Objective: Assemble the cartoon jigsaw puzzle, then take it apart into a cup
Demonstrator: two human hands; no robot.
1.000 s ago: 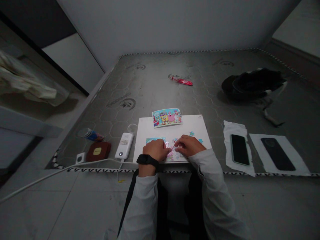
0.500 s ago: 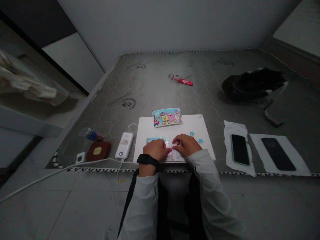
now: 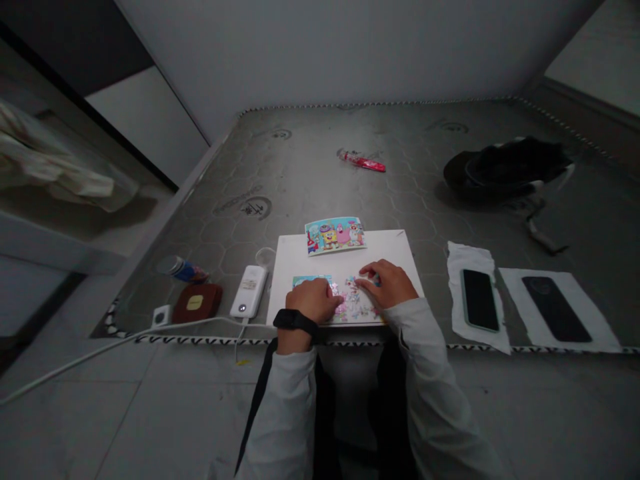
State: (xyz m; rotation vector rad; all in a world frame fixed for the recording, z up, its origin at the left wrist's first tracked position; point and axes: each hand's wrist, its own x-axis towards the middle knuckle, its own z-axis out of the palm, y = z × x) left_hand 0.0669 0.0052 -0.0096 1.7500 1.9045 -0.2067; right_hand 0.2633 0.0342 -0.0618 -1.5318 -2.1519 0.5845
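A partly joined jigsaw puzzle (image 3: pixel 313 278) lies on a white board (image 3: pixel 287 250), its top edge blue. My left hand (image 3: pixel 315 299) rests over it with bent fingers, the thumb tip at its right side; the fingertips are partly hidden. Several loose puzzle pieces (image 3: pixel 353 307) cluster right of that thumb. My right hand (image 3: pixel 389 283) is above the board's right part, fingers curled toward the thumb. A blue puzzle piece (image 3: pixel 377 281) shows between them. Behind the puzzle stands a curved picture card (image 3: pixel 336 236) with cartoon figures, at the board's far edge.
Left of the board are a white power bank (image 3: pixel 249 291) with a cable, a brown case (image 3: pixel 197 302), a white adapter (image 3: pixel 162 315) and a blue can (image 3: pixel 183 269). To the right, two phones (image 3: pixel 480 300) lie on white sheets. Farther back are a red packet (image 3: pixel 364 161) and a black cap (image 3: pixel 505 170).
My right hand has moved right and slightly away from the loose pieces, over where two blue pieces lay. More of the loose cluster is uncovered. My left hand has stayed in place.
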